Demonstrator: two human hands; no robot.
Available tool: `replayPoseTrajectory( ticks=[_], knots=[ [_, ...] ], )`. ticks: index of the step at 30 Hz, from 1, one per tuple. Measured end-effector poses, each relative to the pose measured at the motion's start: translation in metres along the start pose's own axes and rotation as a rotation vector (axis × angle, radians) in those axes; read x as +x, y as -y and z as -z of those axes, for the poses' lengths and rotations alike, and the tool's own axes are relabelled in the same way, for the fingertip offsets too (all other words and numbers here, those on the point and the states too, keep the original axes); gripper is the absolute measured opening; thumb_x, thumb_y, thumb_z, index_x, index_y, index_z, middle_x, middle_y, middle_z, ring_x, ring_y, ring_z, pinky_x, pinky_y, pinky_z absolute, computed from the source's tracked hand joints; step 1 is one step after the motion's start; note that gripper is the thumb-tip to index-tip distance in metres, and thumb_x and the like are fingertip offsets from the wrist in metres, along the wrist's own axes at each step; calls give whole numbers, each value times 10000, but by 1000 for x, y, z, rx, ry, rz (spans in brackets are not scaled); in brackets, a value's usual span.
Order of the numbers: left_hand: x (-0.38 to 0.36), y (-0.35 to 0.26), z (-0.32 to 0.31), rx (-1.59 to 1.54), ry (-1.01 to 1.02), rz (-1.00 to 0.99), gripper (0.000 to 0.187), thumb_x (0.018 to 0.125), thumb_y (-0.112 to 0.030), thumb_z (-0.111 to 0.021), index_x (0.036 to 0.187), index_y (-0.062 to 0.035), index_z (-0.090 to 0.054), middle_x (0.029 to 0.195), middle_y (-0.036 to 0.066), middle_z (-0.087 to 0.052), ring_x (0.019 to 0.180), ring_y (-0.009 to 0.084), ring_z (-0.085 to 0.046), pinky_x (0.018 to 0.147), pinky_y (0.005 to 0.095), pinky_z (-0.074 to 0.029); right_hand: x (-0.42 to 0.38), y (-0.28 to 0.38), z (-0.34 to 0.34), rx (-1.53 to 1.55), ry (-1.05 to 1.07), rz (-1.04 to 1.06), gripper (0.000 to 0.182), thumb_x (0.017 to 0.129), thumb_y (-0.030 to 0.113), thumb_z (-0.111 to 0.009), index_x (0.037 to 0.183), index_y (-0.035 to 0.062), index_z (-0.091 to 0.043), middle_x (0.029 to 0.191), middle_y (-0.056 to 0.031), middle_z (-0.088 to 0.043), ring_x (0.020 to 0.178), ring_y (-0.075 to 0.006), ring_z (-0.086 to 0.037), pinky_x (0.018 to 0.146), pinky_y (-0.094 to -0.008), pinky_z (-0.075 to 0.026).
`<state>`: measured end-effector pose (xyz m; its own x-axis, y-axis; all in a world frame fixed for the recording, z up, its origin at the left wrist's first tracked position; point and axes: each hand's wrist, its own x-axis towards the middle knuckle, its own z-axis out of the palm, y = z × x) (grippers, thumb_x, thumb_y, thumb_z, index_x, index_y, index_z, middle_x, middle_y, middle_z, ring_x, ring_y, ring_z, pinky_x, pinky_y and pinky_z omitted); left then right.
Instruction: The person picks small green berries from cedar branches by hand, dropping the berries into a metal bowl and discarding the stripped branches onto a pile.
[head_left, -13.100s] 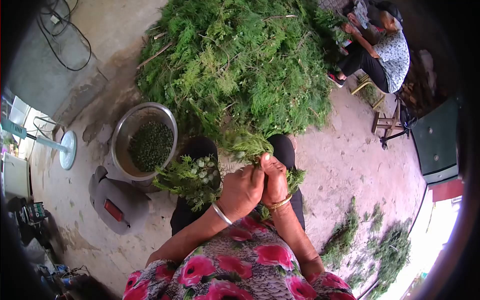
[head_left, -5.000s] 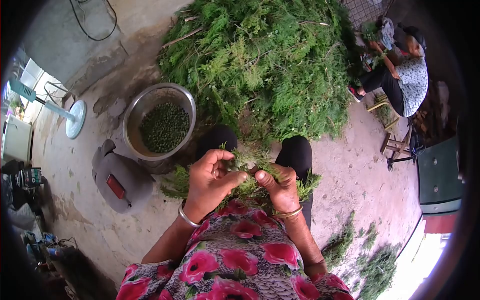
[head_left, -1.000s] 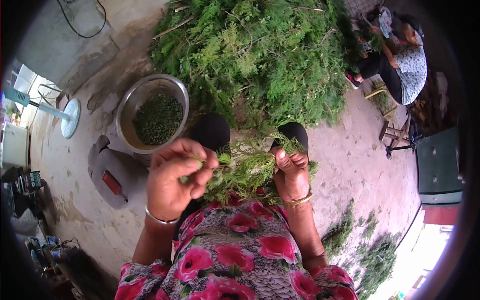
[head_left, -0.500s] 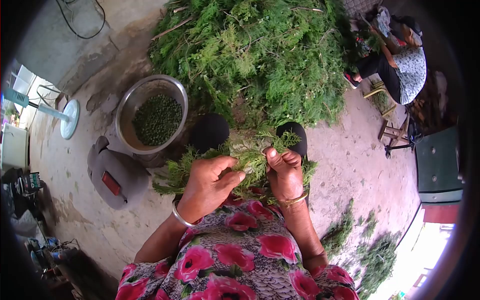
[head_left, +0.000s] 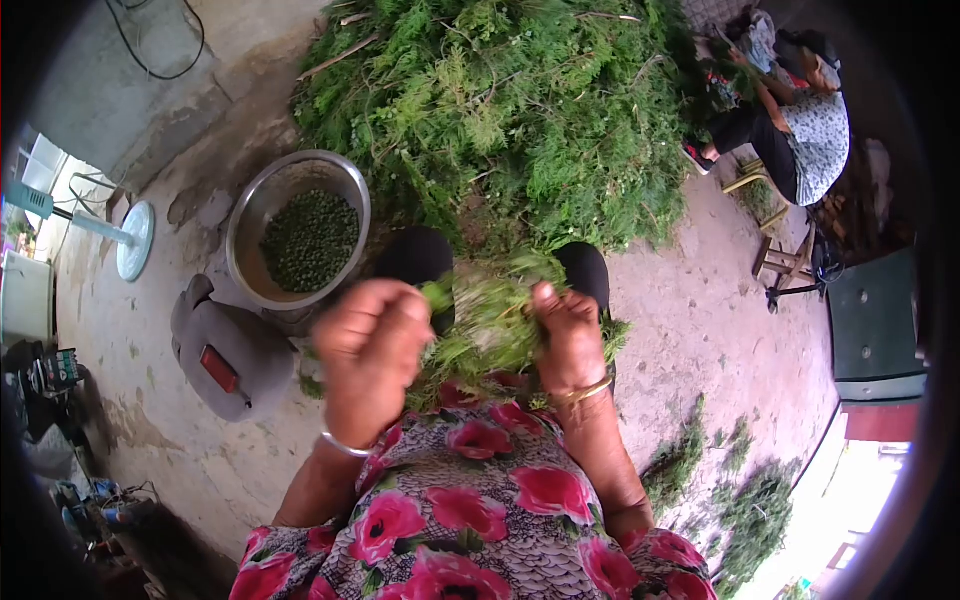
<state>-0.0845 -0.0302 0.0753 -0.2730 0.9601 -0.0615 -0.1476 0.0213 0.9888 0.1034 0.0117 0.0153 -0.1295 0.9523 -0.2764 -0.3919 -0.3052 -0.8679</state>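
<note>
Clamped between thumb and curled fingers, the right hand (head_left: pixel 572 335) has its grip on an evergreen sprig (head_left: pixel 495 310) in the head view, the only one I have. The sprig sits between the two hands, near the dark knees (head_left: pixel 415 258), with more greenery (head_left: pixel 455 375) just below it. The left hand (head_left: pixel 370 335) is raised beside the left knee, fingers drawn together; a bright green tip (head_left: pixel 437 295) shows right by its fingertips, but I cannot tell whether that hand is holding anything. Beyond it stands a metal basin (head_left: pixel 250 215) with small green cones (head_left: pixel 310 240) inside, and past the knees a large heap of branches (head_left: pixel 500 120) lies on the floor (head_left: pixel 720 330). From my end I judge the sprig very light, its foliage soft and springy on a stiffer stem; I'd pinch low on that stem, since the leafy ends would likely bend or tear. The cones look firm and round, so a loose pinch might let them roll. Hard to make out: the left hand and the sprig are both blurred, the right fingertips are tucked out of sight, and the heap is cut off at the top. Another person (head_left: pixel 815 145) sits at upper right, hands too small to read.
</note>
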Motion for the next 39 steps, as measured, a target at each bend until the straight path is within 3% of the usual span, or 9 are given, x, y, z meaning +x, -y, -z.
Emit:
replayPoseTrajectory(
  ticks=[2, 5, 10, 19, 27, 32, 36, 37, 39],
  knots=[
    [10, -17, 17, -257, -70, 42, 165, 901, -148, -546, 852, 5, -582, 635, 54, -542, 466, 50, -425, 355, 174, -295, 14, -16, 13, 175, -181, 39, 205, 906, 154, -569, 714, 84, -587, 625, 12, -544, 548, -122, -513, 568, -276, -446],
    [15, -26, 30, -530, 171, 149, 281, 940, -237, -482, 850, 15, -566, 632, 115, -533, 463, 73, -426, 331, 179, -288, 9, 1, 4, 226, -289, -69, 169, 913, 161, -553, 767, 79, -579, 682, -2, -550, 592, -151, -528, 585, -337, -461],
    [7, -4, 5, -855, 344, 557, 204, 888, -91, -437, 933, 55, -572, 859, 255, -619, 594, 185, -601, 396, 251, -475, 11, 8, -10, 318, -177, -132, 177, 909, 150, -563, 765, 50, -593, 739, -26, -570, 613, -135, -529, 583, -335, -495],
    [8, 32, -22, -167, 146, 95, 196, 792, 89, -586, 977, 38, -626, 668, 17, -569, 473, 8, -365, 386, 173, -272, 5, -6, -10, 189, -51, 45, 285, 899, 122, -586, 624, 49, -579, 665, 16, -545, 617, -63, -438, 613, -252, -395],
    [11, 41, -33, -168, 119, 90, 82, 789, 49, -610, 856, 14, -641, 655, 32, -585, 479, 23, -414, 386, 175, -263, -2, -3, -23, 142, -96, 21, 258, 870, 67, -615, 622, 72, -543, 645, 33, -504, 607, -65, -428, 620, -251, -403],
    [3, 18, -19, -314, 234, 481, 56, 778, -23, -618, 787, 32, -624, 640, 81, -584, 466, 73, -452, 399, 189, -299, 11, -11, -7, 182, -149, -41, 157, 891, 116, -587, 746, 60, -573, 694, 3, -560, 578, -96, -488, 541, -277, -408],
    [1, 4, 12, -498, 194, 361, 85, 791, -12, -590, 846, 49, -610, 648, 92, -583, 449, 59, -430, 387, 190, -298, 16, -2, 7, 210, -215, -17, 80, 899, 149, -574, 847, 90, -591, 712, -5, -576, 588, -104, -525, 514, -276, -439],
    [3, 0, 23, -479, 109, 299, 87, 798, -15, -580, 857, 45, -605, 662, 93, -586, 459, 60, -436, 395, 183, -313, 13, 6, -3, 267, -245, -27, 216, 896, 120, -587, 694, 44, -577, 681, -8, -557, 564, -101, -502, 560, -284, -479],
    [14, -12, 45, -377, -103, 156, 100, 815, -44, -574, 871, 35, -599, 691, 90, -595, 488, 65, -454, 408, 170, -338, 11, 5, -7, 280, -228, -11, 220, 901, 120, -581, 695, 43, -575, 686, -9, -558, 575, -98, -505, 561, -281, -475]
  ],
)
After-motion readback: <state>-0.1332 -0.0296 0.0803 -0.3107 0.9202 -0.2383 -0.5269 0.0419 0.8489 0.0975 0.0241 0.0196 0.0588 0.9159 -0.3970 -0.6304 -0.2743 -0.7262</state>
